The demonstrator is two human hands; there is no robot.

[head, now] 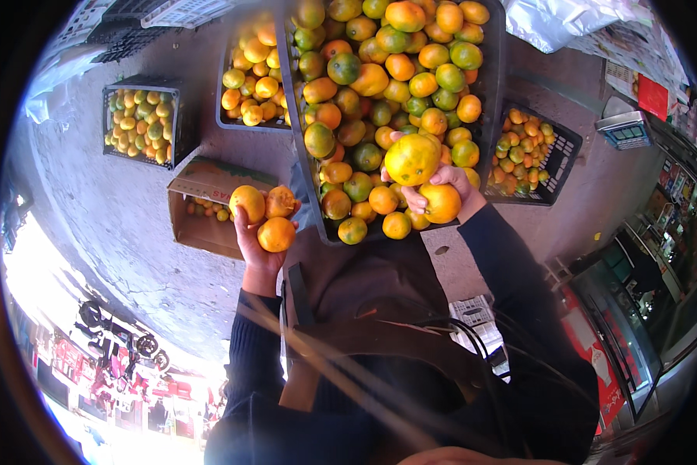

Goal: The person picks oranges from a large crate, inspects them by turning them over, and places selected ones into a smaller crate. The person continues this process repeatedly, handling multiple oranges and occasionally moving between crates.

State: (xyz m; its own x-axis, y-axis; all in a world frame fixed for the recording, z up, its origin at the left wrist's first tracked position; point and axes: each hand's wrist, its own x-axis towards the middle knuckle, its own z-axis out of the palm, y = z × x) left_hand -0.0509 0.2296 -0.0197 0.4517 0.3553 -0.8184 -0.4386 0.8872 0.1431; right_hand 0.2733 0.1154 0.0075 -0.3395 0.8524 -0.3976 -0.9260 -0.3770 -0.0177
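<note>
Three orange mandarins rest in my left hand, just left of a large black plastic crate heaped with green and orange mandarins. Over the crate's near right part, my right hand holds two mandarins: a bigger yellow one above and an orange one below. Its fingers curl around them, and some fingertips are hidden behind the fruit.
A cardboard box with small fruit stands left, near my left hand. Further crates of mandarins stand at the left, behind the large crate and at the right. Plastic sheeting lies at the upper right.
</note>
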